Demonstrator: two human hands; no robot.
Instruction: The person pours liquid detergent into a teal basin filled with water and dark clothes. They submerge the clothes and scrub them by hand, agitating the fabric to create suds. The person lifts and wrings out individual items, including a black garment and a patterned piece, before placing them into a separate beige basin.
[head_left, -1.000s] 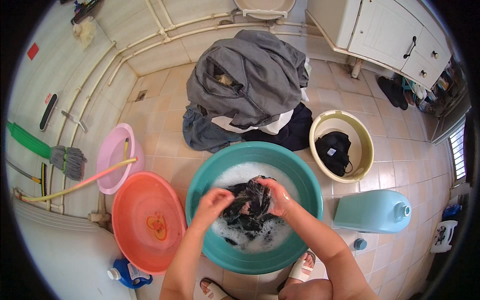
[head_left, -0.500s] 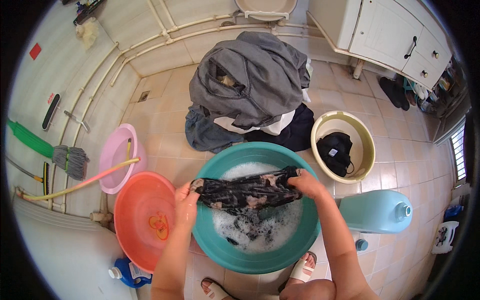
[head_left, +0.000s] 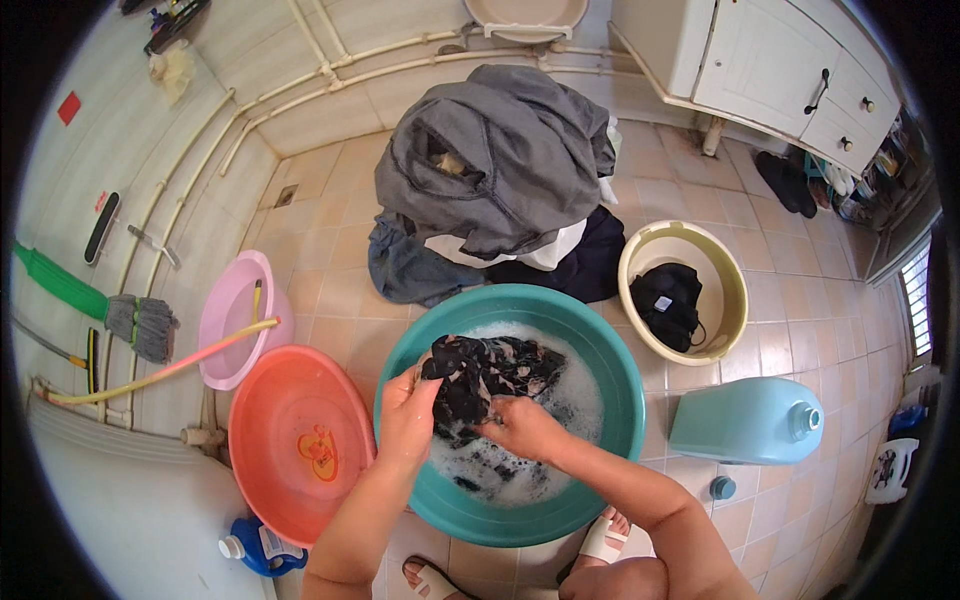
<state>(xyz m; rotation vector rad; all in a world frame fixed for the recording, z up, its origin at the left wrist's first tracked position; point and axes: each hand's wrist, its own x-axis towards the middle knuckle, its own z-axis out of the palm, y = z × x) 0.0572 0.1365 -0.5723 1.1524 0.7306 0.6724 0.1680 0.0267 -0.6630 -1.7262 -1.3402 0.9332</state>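
Note:
A wet black garment with pale patches (head_left: 480, 375) is bunched over the soapy water of a large teal basin (head_left: 400, 488). My left hand (head_left: 408, 412) grips its gathered left end above the basin's left side. My right hand (head_left: 522, 428) is closed on the lower edge of the cloth near the basin's middle; its fingertips are partly hidden in the folds. The garment's far right part trails onto the white suds (head_left: 575, 400). Whether more dark cloth lies under the foam, I cannot tell.
Left of the teal basin stand an orange basin (head_left: 265, 430) and a pink basin (head_left: 215, 345) with a hose (head_left: 190, 358). Beyond it lies a laundry heap (head_left: 520, 150). To the right are a cream basin (head_left: 735, 280) holding black cloth, a light-blue jug (head_left: 735, 422) and its cap (head_left: 722, 488).
My right hand has moved left and down, from the garment's right end to its middle. The garment, stretched wide before, is now bunched toward my left hand, its right part lowered to the suds.

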